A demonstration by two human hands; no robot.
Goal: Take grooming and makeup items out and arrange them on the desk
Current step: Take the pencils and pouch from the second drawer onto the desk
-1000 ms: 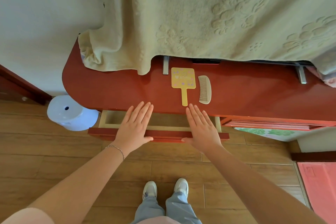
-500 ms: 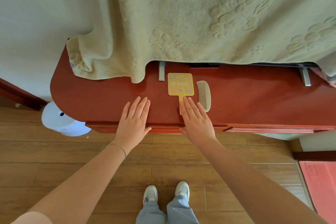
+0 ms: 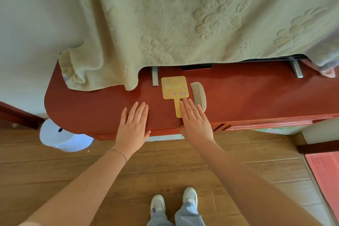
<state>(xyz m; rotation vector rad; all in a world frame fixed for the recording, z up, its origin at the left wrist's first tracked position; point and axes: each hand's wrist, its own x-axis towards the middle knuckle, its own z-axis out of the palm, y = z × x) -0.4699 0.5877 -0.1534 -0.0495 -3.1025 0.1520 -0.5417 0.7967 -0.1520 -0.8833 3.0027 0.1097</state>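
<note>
Red desk (image 3: 256, 97) w/ yellow mirror (image 3: 174, 88) & comb (image 3: 199, 95), towel (image 3: 165, 24) draped behind, wood floor (image 3: 165, 167); left hand (image 3: 133, 126) & right hand (image 3: 196, 122) flat, fingers straight, holding nothing

Both hands flat on desk (image 3: 256, 97); mirror (image 3: 175, 88), comb (image 3: 199, 95) beside.

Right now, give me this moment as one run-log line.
left hand: flat on desk | right hand: flat, fingers over mirror handle | comb: beside mirror | drawer: closed

On the desk (image 3: 256, 97) lay one yellow hand mirror (image 3: 175, 88) and one pale comb (image 3: 199, 95); two hands, left hand (image 3: 133, 126) and right hand (image 3: 196, 123), rested there, beside one draped towel (image 3: 165, 24).
</note>
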